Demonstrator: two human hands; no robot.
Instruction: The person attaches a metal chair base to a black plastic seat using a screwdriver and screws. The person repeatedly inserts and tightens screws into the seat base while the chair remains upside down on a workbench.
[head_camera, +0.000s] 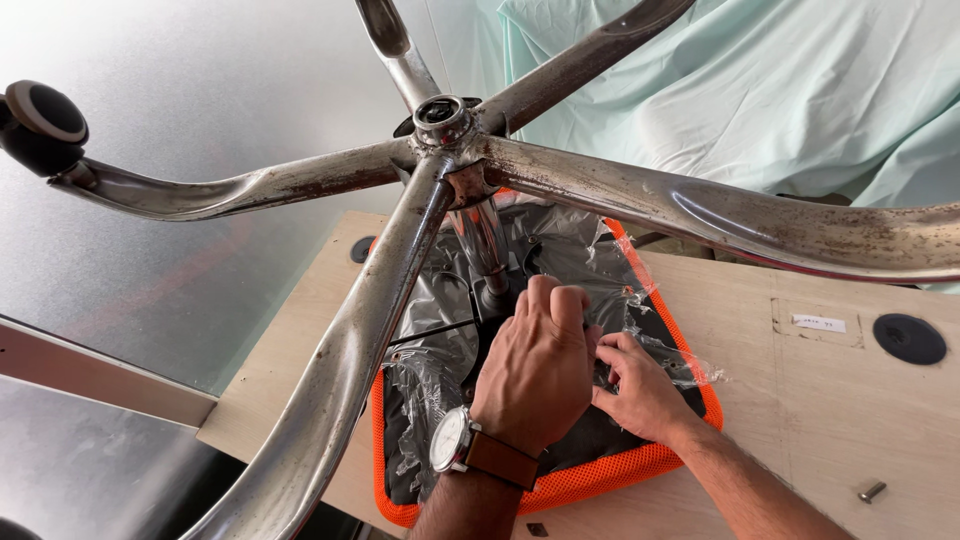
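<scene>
Office chair (480, 300), upturned on a pale wooden table (800, 400): orange mesh seat (590, 478) lying face down, its underside wrapped in crinkled clear plastic (430, 370). Chrome five-arm base (440, 125), rust-spotted, points up toward the camera on its upright column (485, 250); one black caster (40, 120) at far left. Small white rectangular label (820, 323) on the table, right. Left hand (535, 370), wearing a watch (455, 440), fingers curled at the column's foot; right hand (640, 385) pinches the plastic beside it. What the left hand grips cannot be told.
</scene>
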